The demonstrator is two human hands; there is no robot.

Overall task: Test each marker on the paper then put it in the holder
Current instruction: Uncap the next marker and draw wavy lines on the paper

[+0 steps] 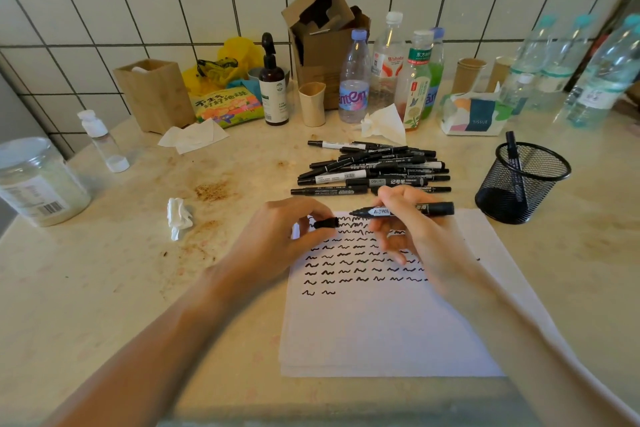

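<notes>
Now uncapped, marker (405, 210) held level above the scribbled paper (381, 322), pinched in the right hand (415, 236); cap (326, 222) pinched by the left hand (277, 239). Farther off, marker pile (374, 166); right, mesh holder (523, 184) on tabletop (138, 288).

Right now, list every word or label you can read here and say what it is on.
"TISSUE": tissue pack
"Wahaha": clear bottle
"东方": green-label bottle
"记号笔": marker in the pile
"不生气": picture book
Too small or blurred: the marker held by the right hand, brown spray bottle, jar with its barcode, the blue bottle's partial label.
</notes>
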